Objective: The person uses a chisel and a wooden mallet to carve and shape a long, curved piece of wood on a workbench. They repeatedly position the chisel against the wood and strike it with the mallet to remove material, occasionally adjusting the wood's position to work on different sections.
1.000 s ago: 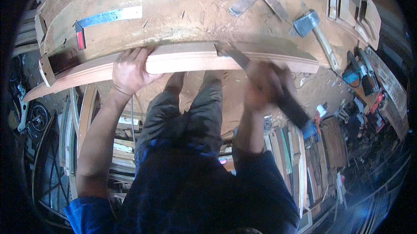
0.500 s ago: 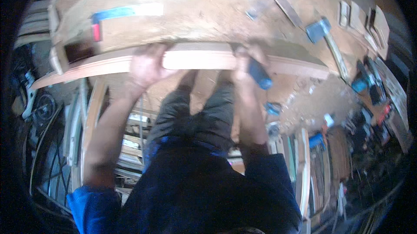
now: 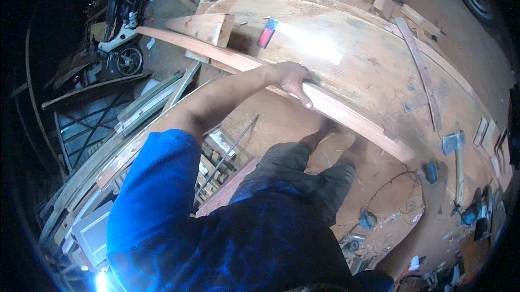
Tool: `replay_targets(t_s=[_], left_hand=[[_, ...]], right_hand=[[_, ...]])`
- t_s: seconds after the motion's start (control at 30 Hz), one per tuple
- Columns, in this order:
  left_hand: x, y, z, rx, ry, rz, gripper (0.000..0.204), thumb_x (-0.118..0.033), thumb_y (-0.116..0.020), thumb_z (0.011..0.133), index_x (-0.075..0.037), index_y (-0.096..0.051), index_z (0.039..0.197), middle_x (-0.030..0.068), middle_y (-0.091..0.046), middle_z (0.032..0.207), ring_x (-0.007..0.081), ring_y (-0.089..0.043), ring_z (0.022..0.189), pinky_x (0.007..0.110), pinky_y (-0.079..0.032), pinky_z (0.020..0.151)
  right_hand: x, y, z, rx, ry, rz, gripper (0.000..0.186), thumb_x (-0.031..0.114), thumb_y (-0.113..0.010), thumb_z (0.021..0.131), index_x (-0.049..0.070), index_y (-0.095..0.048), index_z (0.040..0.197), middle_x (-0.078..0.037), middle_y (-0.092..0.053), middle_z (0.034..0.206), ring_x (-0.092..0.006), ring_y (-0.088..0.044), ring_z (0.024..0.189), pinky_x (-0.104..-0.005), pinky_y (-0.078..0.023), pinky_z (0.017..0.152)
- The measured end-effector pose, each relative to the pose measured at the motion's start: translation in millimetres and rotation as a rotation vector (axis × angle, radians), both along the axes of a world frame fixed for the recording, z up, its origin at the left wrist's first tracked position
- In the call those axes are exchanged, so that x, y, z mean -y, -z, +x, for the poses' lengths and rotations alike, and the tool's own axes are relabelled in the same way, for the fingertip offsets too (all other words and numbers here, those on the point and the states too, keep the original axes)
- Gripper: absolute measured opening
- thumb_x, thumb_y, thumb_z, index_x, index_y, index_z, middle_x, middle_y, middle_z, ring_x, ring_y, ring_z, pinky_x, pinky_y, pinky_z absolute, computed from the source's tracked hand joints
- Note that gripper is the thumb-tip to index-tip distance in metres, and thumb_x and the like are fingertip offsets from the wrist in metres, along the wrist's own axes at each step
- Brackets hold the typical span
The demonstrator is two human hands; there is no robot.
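Note:
A long, pale reddish plank (image 3: 346,114) with a stepped edge slants from the far left down to the right, along the near edge of the worktable (image 3: 374,56). My left hand (image 3: 292,82) is wrapped over its middle, the thumb on the near side. At the plank's right end, my right hand (image 3: 435,179) is closed on a dark blue block-like object (image 3: 430,172), small and partly covered by the fingers. Its exact kind I cannot make out. Whether it touches the plank end is unclear.
A red-and-blue-handled square (image 3: 266,33) lies beyond the plank in glare. A broad-headed hatchet-like tool (image 3: 454,143) and a thin wood strip (image 3: 420,70) lie right. Wood offcuts (image 3: 384,5) line the far side. Stacked boards and a motorbike (image 3: 122,37) are left.
My view has swung, so the plank now slants. My right hand, with the blue object, has moved from the plank's middle to its right end. The left hand still grips the plank.

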State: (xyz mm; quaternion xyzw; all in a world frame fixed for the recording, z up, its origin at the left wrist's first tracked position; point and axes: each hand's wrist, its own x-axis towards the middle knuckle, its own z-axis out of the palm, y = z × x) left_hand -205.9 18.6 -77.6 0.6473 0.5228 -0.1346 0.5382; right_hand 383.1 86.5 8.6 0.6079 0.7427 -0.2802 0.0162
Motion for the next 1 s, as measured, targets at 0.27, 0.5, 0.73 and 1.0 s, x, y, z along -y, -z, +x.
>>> replay_targets(t_s=[0.27, 0.5, 0.73, 1.0], left_hand=[[52.8, -0.8, 14.4, -0.078, 0.089, 0.53, 0.109, -0.078, -0.08, 0.059, 0.002, -0.058, 0.129, 0.0273, -0.057, 0.127, 0.044, -0.052, 0.122, 0.053, -0.042, 0.107], [93.7, 27.3, 38.5, -0.228, -0.17, 0.86, 0.087, -0.042, -0.091, 0.065, -0.001, -0.052, 0.131, 0.0204, -0.053, 0.123, 0.0389, -0.051, 0.119, 0.054, -0.039, 0.104], [64.9, 26.6, 35.4, -0.242, -0.131, 0.88, 0.084, -0.031, -0.088, 0.063, -0.001, -0.049, 0.131, 0.0174, -0.053, 0.126, 0.0385, -0.05, 0.12, 0.053, -0.039, 0.102], [91.6, 25.2, 42.6, -0.312, -0.058, 0.802, 0.081, -0.039, -0.088, 0.068, 0.001, -0.052, 0.129, 0.0183, -0.054, 0.125, 0.0381, -0.051, 0.117, 0.052, -0.04, 0.1]], right_hand=[[17.3, 19.3, 26.6, 0.396, -0.336, -0.114, 0.082, 0.033, -0.085, 0.076, 0.002, -0.051, 0.143, -0.022, -0.053, 0.145, -0.0419, -0.053, 0.132, -0.0482, -0.046, 0.108], [1.6, 34.7, 5.2, 0.167, -0.092, 0.102, 0.074, 0.024, -0.085, 0.077, 0.008, -0.047, 0.139, -0.018, -0.052, 0.136, -0.0429, -0.064, 0.107, -0.0502, -0.055, 0.086], [-29.3, 72.8, -14.3, 0.154, -0.122, 0.173, 0.085, 0.01, -0.083, 0.073, 0.008, -0.039, 0.146, -0.02, -0.051, 0.137, -0.044, -0.061, 0.115, -0.051, -0.056, 0.089], [9.8, 59.0, -17.5, 0.213, -0.116, -0.113, 0.089, 0.015, -0.084, 0.074, 0.009, -0.04, 0.151, -0.016, -0.039, 0.152, -0.0408, -0.063, 0.117, -0.0488, -0.057, 0.091]])
